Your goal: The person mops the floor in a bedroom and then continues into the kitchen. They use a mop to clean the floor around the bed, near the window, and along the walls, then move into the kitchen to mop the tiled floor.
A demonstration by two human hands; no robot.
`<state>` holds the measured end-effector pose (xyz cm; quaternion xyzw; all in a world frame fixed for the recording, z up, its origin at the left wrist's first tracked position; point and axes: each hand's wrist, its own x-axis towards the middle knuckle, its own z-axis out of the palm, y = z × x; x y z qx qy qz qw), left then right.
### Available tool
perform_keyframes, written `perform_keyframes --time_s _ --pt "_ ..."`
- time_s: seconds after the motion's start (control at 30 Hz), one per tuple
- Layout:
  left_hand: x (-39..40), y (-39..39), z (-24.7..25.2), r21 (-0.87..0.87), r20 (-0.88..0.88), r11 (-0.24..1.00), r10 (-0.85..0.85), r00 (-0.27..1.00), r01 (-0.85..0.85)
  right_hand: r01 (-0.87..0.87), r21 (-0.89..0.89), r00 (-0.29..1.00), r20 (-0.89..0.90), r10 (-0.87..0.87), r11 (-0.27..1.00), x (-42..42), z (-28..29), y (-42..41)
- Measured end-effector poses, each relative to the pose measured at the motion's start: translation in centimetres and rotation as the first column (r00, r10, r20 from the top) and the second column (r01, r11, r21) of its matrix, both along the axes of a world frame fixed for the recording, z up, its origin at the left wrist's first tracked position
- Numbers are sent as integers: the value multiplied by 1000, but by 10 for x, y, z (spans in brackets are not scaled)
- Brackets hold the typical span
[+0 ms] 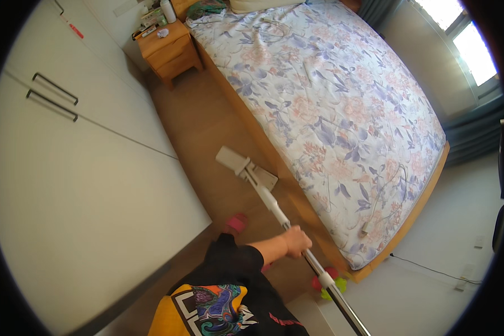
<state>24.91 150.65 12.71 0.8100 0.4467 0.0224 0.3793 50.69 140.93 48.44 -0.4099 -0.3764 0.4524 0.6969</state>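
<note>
My left hand [297,241] is closed around the metal pole [315,262] of a flat floor mop, below the middle of the view. The pole runs down to the right and leaves the view at the bottom edge. At its far end the pale, hinged mop head [232,161] lies on the brown floor [197,122], between the bed and the white wardrobe, with one end close to the bed frame [292,189]. My right hand is out of view, and so is the pole's upper end.
A bed with a floral cover [332,105] stands at the right, white wardrobe doors [88,180] at the left. A wooden nightstand [168,48] holds bottles and small items. Red and green objects [335,289] lie by the bed's corner. A pink slipper [237,222] is on my foot.
</note>
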Motion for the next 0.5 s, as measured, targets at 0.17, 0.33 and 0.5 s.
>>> perform_keyframes --time_s 0.17,0.33,0.5 --pt "-149 77 -46 222 -120 934 312 942 -281 99 -94 984 158 -83 991 -137 -70 27" --pt "-287 110 -84 179 -189 633 774 605 -753 -54 23 954 297 45 998 -237 -186 45" --pt "-365 87 -105 35 -184 530 837 515 -848 -476 -32 830 313 462 879 -313 -204 90"
